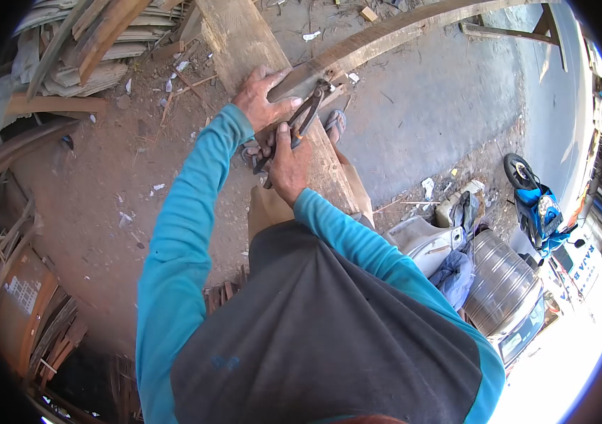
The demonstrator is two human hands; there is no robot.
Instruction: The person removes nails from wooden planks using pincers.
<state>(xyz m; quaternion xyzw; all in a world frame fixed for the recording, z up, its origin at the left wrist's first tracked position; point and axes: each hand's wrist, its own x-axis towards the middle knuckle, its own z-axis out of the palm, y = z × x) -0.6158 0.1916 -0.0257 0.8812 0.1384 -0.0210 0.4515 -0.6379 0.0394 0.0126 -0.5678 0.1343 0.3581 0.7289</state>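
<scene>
My right hand [291, 164] is closed around the handles of a pair of pincers [310, 112]. The pincers' dark jaws meet the side of a long wooden beam [393, 42] close to its near end. My left hand [264, 97] grips that end, with the thumb on one side and the forefinger on the other. Beneath both hands runs a wide, worn plank [333, 169], and the beam's end lies over it. Whether the jaws hold a nail is too small to make out.
Stacked timber [96, 49] fills the upper left, with more wood pieces [50, 332] at the lower left. To the right are a metal drum [502, 283], a white plastic container [421, 244] and a blue motorbike [538, 212]. Scraps litter the ground, and a sandalled foot [335, 126] shows beside the plank.
</scene>
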